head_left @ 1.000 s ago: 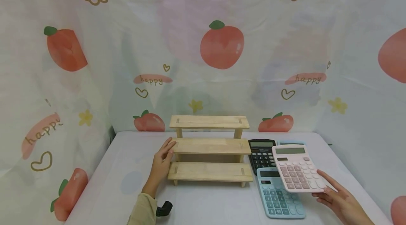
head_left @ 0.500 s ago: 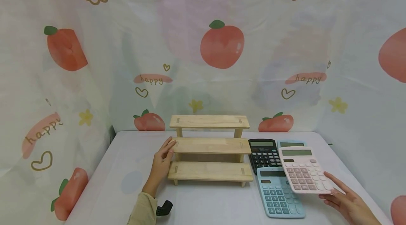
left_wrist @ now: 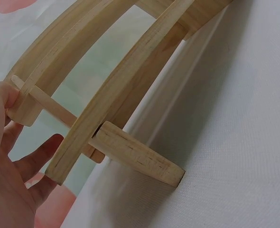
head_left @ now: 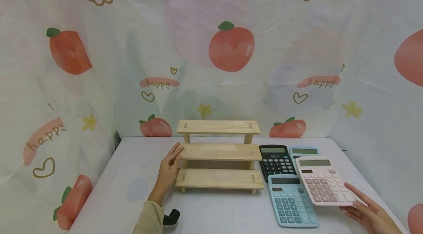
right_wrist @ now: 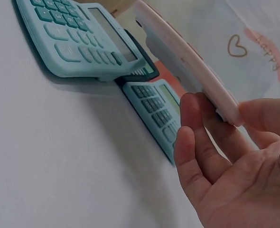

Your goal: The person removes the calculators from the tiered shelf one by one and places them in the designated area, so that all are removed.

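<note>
A pale pink calculator (head_left: 324,182) is tilted above the table in the head view, overlapping a blue calculator behind it. My right hand (head_left: 370,208) pinches its lower right corner, with the thumb on one face and fingers beneath, as the right wrist view shows. Left of it stands a three-tier wooden display stand (head_left: 219,179). My left hand (head_left: 169,169) grips the left end of the stand at the middle shelf; in the left wrist view, the fingers (left_wrist: 38,159) reach around the shelf ends.
A black calculator (head_left: 275,162), a front blue calculator (head_left: 292,203) and a rear blue calculator (head_left: 305,150) lie right of the stand. A black curved object (head_left: 171,217) lies near my left sleeve. Printed cloth (head_left: 231,94) hangs behind the white table (head_left: 224,212).
My right hand has moved right and slightly toward me with the pink calculator, uncovering more of the black and blue calculators. My left hand and the stand have stayed put.
</note>
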Available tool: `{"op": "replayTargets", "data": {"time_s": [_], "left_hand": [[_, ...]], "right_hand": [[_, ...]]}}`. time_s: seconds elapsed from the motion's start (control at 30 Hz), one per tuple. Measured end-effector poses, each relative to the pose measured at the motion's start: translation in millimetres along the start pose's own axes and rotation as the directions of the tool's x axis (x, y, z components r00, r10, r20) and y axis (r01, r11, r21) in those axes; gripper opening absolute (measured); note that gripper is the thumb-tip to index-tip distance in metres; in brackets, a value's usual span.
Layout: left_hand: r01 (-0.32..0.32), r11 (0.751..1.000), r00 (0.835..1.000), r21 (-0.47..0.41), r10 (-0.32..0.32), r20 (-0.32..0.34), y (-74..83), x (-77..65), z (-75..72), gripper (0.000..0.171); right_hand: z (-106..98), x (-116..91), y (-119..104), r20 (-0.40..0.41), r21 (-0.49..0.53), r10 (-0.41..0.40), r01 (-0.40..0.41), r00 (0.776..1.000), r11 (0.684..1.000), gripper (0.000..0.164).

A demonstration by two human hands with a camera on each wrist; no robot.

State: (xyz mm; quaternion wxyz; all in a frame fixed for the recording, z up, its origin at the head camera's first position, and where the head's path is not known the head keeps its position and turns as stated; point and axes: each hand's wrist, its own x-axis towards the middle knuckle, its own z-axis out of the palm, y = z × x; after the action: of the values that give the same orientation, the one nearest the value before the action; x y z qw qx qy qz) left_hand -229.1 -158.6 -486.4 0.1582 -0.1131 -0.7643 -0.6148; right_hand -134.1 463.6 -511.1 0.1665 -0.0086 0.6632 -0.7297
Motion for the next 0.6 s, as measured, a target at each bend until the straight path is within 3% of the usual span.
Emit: {"op": "replayTargets", "data": {"time_s": [0.17,0.33,0.47,0.57,0.6], "left_hand": [[-0.006,1.0,1.0,0.006,0.006,0.003,0.8,-0.8,0.9,0.036],[-0.001,1.0,1.0,0.011,0.001,0.004,1.8,-0.5,0.9,0.036],[-0.003,1.0,1.0,0.02,0.003,-0.007,-16.3,3.3,2.5,0.036],[-0.01,1.0,1.0,0.029,0.011,-0.017,-31.2,5.6,3.6,0.035],[-0.013,0.999,1.0,0.031,0.013,-0.016,-32.6,5.6,3.3,0.035]], "right_hand": [[-6,1,-1,-0.181,-0.112,0.154,-0.176,0.971,0.978,0.035],[-14,-1,-1,-0.206,-0.113,0.207,-0.233,0.956,0.966,0.034],[-25,-7,3,-0.013,0.011,0.15,-0.149,0.989,0.989,0.046],[-35,-10,6,0.163,0.109,0.102,-0.121,0.981,0.987,0.052],[-36,-11,7,0.172,0.109,0.112,-0.132,0.979,0.985,0.052]]}}
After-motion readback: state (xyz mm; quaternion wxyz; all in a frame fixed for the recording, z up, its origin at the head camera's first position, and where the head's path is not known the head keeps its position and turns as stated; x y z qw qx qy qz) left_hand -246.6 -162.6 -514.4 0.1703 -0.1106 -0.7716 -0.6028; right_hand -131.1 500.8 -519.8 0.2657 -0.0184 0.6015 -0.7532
